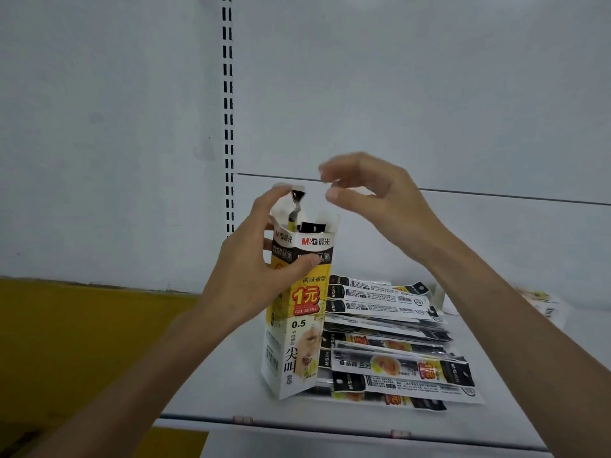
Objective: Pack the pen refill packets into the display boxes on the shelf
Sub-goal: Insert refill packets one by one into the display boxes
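A person's two bare arms reach toward a white shop shelf, seen from a head camera looking down. The left hand grips a tall yellow-and-white display box, fingers and thumb curled round its upper half, holding it upright on the shelf. The box top is open with its flaps raised, and the ends of a few packets stick out of it. The right hand hovers just above and to the right of the opening. Its fingers are loosely curled, with thumb and forefinger apart, and it seems to hold nothing, though it is slightly blurred. A loose pile of pen refill packets lies flat on the shelf, touching the box's right side, so much of the packing looks undone. A second box, blurred, sits at the far right of the shelf. The tall, narrow box stands near the shelf's front edge, so it could tip or slide off if the left hand lets go. Packets pushed in carelessly could catch on the raised flaps or bend against those already inside. The slippery pile could also spill forward if the box beside it shifts.
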Demonstrator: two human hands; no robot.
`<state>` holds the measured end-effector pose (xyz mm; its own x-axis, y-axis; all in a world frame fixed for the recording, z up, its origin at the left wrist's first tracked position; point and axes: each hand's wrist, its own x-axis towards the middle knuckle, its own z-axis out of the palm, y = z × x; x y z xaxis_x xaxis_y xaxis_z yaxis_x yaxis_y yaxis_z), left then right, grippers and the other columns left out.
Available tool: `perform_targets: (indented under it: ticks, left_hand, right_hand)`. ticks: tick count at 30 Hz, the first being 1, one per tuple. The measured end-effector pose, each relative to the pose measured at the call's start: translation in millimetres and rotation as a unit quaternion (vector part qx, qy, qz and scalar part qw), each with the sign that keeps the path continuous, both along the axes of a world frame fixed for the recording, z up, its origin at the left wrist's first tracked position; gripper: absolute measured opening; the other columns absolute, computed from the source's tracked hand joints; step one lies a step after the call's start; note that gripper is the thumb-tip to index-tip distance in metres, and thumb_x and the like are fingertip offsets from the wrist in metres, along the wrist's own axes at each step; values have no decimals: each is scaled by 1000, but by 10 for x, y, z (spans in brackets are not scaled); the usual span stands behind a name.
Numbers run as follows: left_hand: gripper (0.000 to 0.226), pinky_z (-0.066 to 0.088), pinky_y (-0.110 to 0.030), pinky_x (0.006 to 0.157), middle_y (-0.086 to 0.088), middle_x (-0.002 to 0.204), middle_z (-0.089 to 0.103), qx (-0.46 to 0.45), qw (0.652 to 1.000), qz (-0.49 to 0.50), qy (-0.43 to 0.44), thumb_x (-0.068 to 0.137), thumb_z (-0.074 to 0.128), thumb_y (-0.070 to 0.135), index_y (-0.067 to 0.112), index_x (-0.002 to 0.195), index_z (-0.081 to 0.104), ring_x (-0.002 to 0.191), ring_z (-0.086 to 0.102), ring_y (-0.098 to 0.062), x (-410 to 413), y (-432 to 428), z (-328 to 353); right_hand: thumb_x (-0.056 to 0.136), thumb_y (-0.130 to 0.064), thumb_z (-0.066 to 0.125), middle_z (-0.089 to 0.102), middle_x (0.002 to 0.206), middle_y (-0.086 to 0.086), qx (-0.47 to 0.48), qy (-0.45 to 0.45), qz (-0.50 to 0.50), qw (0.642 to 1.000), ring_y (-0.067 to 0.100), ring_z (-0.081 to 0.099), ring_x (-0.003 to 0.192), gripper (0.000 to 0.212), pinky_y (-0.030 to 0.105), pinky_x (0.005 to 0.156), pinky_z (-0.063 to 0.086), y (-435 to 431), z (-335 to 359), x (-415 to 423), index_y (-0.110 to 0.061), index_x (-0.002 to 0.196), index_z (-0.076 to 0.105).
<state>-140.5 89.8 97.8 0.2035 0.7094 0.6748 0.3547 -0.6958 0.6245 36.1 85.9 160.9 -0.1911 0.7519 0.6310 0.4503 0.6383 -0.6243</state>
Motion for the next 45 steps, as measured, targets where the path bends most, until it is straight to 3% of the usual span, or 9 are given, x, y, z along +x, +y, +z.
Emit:
perform_targets:
  ticks: [3,8,12,14,22,28,35,42,45]
  left_hand:
    - [77,48,-16,64,27,94,48,18,1000,16,17,67,73,39,67,114,18,84,58,-1,-7,22,8]
    - [35,50,-22,62,18,95,54,-2,999,23,30,65,70,44,37,87,43,85,58,-2,-14,120,-24]
    - [49,48,-19,59,23,91,50,-18,999,18,25,62,74,44,48,97,39,80,57,2,-26,135,24]
    - [49,47,-18,58,24,90,50,-23,999,15,35,61,73,47,48,99,43,79,57,1,-36,155,48]
    - [43,44,-17,58,20,90,52,-19,999,31,11,66,73,41,31,100,49,81,56,0,-4,220,-19]
    - [42,41,-15,57,25,89,48,-20,999,33,1,66,72,42,33,99,47,79,53,5,8,228,-50]
    - [41,43,-16,59,15,94,51,-26,999,40,-3,68,71,41,31,99,46,79,52,4,-35,246,-78]
    - [39,40,-15,56,28,88,45,-30,999,35,-4,66,69,46,37,93,42,78,51,4,-29,231,-83]
    - [40,40,-15,57,28,89,46,-35,999,34,-9,65,68,47,35,95,43,79,51,4,-49,225,-92]
  right_hand:
    - [84,-29,63,63,113,-12,-56,-114,-16,992,3,56,107,10,32,97,45,25,-169,40,-28,87,73]
    - [87,-18,61,68,96,-13,-7,-3,-76,997,4,61,91,14,22,81,48,26,-373,308,-30,89,67]
    - [79,-22,71,61,84,-16,-237,-346,-126,899,-5,54,76,19,17,69,39,37,-731,629,-25,97,65]
    - [77,-23,73,59,86,-16,-264,-396,-147,867,-8,50,73,27,12,62,35,67,-958,720,-23,103,66]
    - [85,-42,57,50,80,-17,-141,-376,-197,894,3,48,76,27,25,69,34,11,-942,720,-21,94,72]
    - [79,-33,67,68,96,-8,-217,-408,-180,868,12,61,88,20,35,81,52,46,-1084,700,-28,97,70]
    - [84,-44,61,64,96,-7,-139,-389,-234,880,13,50,95,22,26,67,34,99,-1078,810,-26,91,71]
    - [87,-23,61,69,101,0,-150,-382,-231,882,19,61,97,14,36,87,48,152,-1171,735,-19,97,71]
    - [81,-12,67,58,120,1,-18,-366,-268,891,20,46,113,18,35,92,36,135,-1102,747,-26,91,74]
